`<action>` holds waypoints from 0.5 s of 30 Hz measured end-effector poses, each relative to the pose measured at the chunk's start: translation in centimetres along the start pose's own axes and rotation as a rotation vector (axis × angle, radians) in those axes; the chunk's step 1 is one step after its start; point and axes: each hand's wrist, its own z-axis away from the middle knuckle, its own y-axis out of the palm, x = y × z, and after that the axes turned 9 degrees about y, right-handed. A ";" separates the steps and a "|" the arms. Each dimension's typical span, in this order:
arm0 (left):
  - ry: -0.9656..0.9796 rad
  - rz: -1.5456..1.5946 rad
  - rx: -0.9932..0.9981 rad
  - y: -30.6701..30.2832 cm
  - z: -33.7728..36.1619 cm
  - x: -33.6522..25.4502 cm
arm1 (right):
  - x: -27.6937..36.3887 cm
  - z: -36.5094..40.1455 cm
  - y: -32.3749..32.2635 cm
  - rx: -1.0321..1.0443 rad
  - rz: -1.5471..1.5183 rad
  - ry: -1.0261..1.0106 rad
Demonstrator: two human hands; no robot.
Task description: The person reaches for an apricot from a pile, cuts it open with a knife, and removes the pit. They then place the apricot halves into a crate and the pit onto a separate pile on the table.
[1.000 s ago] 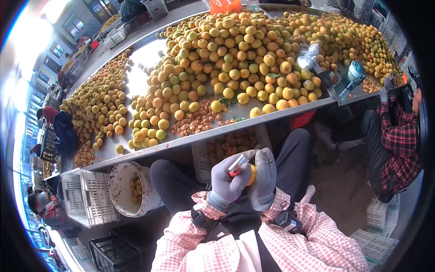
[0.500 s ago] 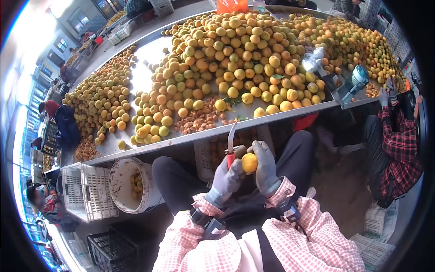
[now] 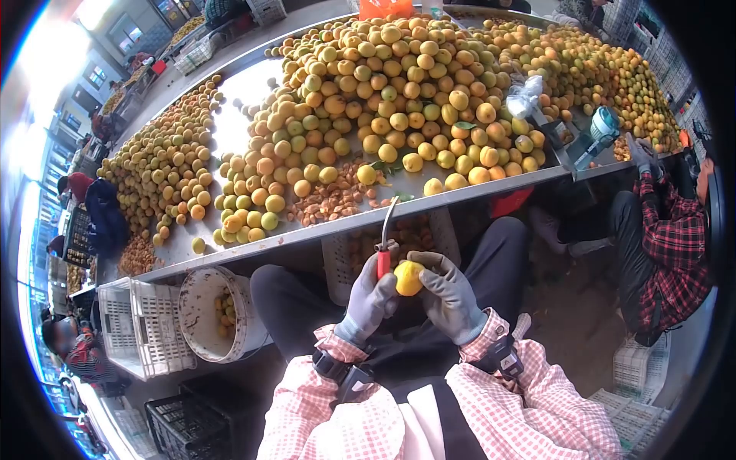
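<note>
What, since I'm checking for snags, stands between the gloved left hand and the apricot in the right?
Nothing visible: the left hand is right beside the apricot, which the right hand grips from its other side. The left hand's red-handled knife points its curved blade toward the table edge, not between them.

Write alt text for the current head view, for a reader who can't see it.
Gloved left hand holds a red-handled curved blade pointing up, while the gloved right hand holds a yellow fruit. Beyond them, a metal table bears large heaps of yellow-orange fruit.
</note>
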 end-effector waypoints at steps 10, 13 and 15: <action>0.055 -0.049 -0.059 0.2 -0.2 2.0 | 0.8 0.2 0.0 -0.073 0.859 -0.183; 0.108 -0.103 -0.002 -0.2 -0.1 1.6 | 1.2 0.3 -0.6 0.001 0.437 0.139; 0.140 -0.147 0.017 -0.5 0.1 1.6 | 1.4 0.8 -0.6 0.087 0.305 0.082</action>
